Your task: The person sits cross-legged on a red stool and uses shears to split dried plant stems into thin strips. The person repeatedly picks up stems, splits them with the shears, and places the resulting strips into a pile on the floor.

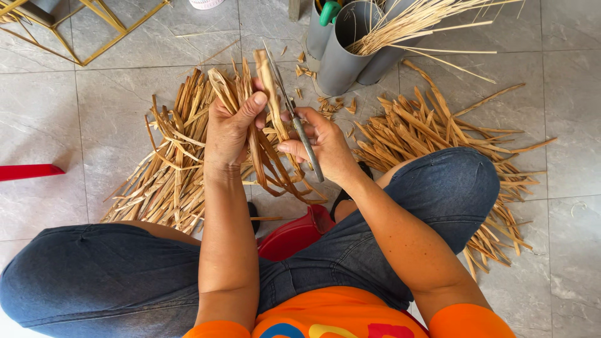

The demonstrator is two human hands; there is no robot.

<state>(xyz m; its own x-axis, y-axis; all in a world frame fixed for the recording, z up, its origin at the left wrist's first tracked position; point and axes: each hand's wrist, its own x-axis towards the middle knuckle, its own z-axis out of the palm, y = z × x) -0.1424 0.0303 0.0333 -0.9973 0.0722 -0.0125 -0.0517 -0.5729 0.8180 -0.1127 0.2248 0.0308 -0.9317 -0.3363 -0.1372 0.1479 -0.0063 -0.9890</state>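
My left hand (229,127) grips a bundle of dry tan leaf strips (270,134), thumb pressed against one upright strip. My right hand (321,141) holds a thin metal blade (289,106) with a grey handle, its point lying along that strip near the top. The strips hang down between my knees and curl at their lower ends. Both hands work close together above the grey tiled floor.
Heaps of dry strips lie on the floor at left (166,169) and right (438,134). Grey tubes (347,47) holding thin pale sticks stand at the back. A gold wire frame (94,28) is far left, a red stool (291,235) beneath me, a red object (28,171) at the left edge.
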